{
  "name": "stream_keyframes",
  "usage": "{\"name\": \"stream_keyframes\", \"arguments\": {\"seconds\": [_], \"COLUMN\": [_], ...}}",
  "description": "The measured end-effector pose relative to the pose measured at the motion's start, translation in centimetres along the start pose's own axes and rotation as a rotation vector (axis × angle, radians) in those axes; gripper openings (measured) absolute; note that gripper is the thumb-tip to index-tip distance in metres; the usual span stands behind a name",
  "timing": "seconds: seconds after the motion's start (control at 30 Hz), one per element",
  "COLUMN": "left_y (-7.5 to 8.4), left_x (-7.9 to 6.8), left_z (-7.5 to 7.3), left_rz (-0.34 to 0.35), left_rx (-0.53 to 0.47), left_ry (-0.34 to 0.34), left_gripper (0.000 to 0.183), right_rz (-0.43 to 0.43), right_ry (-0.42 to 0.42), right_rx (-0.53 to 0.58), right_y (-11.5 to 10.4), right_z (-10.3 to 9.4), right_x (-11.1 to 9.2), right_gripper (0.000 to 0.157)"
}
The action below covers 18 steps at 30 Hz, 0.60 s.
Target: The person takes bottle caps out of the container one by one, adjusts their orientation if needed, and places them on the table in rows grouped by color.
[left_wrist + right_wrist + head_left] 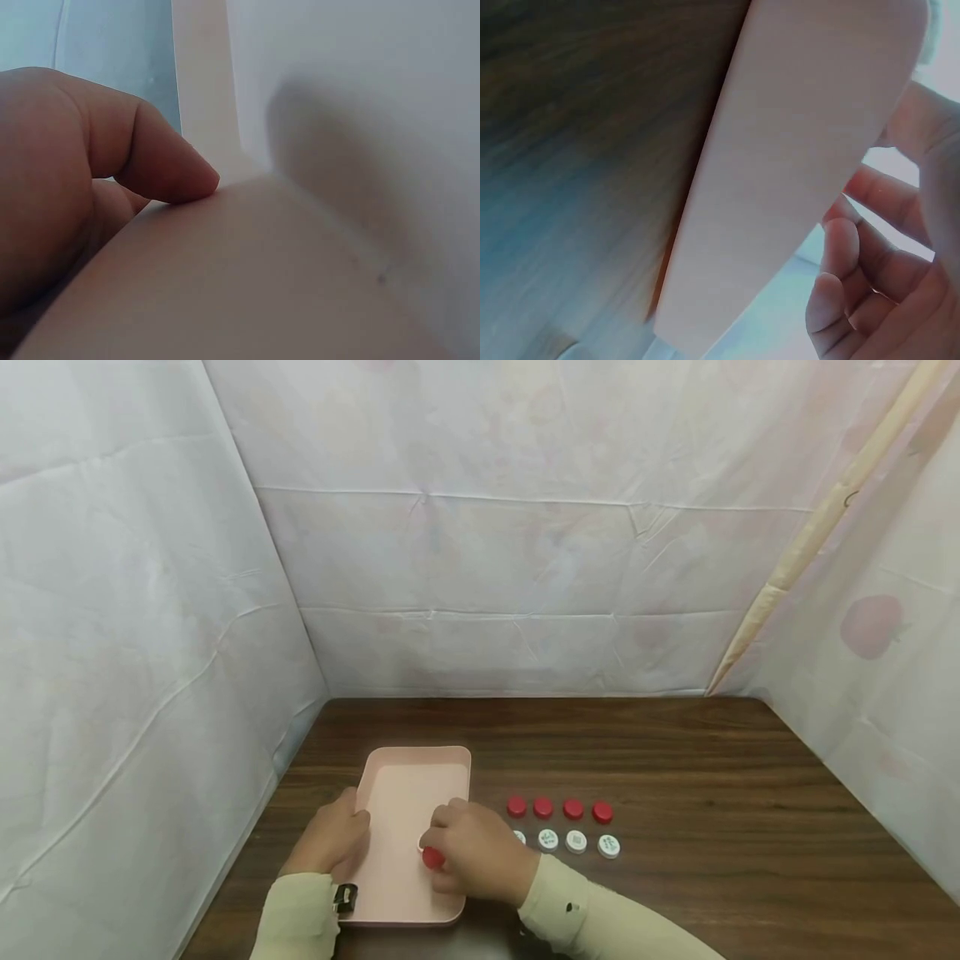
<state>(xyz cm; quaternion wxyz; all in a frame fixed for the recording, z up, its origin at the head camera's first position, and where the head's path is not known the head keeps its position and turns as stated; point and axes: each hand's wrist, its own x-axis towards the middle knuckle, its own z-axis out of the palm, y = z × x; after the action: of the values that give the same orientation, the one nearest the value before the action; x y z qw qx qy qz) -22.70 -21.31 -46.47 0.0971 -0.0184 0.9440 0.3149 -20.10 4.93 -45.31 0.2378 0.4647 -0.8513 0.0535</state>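
Observation:
A pink rectangular tray (408,893) lies lengthwise on the table's left part. My left hand (330,835) grips its left wall; in the left wrist view a fingertip (199,180) presses the rim. Over the tray's right side, my right hand (480,852) holds a small red bottle cap (432,857) at its fingertips. A sliver of a white round thing (422,844) shows beside those fingers, mostly hidden. From the right wrist, the tray's outer wall (780,150) covers the fingertips and the cap, while the curled fingers (840,247) show beyond the rim.
Right of the tray stands a row of several red caps (573,809). Nearer me runs a row of several white caps (576,842) with printed tops, the leftmost partly behind my right hand. Dark wooden table (712,777) extends rightward. Pale cloth walls (480,652) enclose the back and sides.

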Motion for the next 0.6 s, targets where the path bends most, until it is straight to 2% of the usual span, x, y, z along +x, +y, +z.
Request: {"name": "stream_keyframes", "arguments": {"seconds": [0.3,0.6], "left_y": [0.0,0.0], "left_x": [0.0,0.1], "left_z": [-0.2,-0.1], "left_rz": [-0.003,0.002], "left_rx": [-0.002,0.014], "left_ry": [-0.006,-0.001], "left_gripper": [0.062,0.062], "right_rz": [0.070,0.117], "right_ry": [-0.022,-0.007], "right_rx": [0.079,0.104], "right_y": [0.5,0.6], "right_z": [-1.1,-2.0], "right_x": [-1.2,-2.8], "right_gripper": [0.014,0.018]}}
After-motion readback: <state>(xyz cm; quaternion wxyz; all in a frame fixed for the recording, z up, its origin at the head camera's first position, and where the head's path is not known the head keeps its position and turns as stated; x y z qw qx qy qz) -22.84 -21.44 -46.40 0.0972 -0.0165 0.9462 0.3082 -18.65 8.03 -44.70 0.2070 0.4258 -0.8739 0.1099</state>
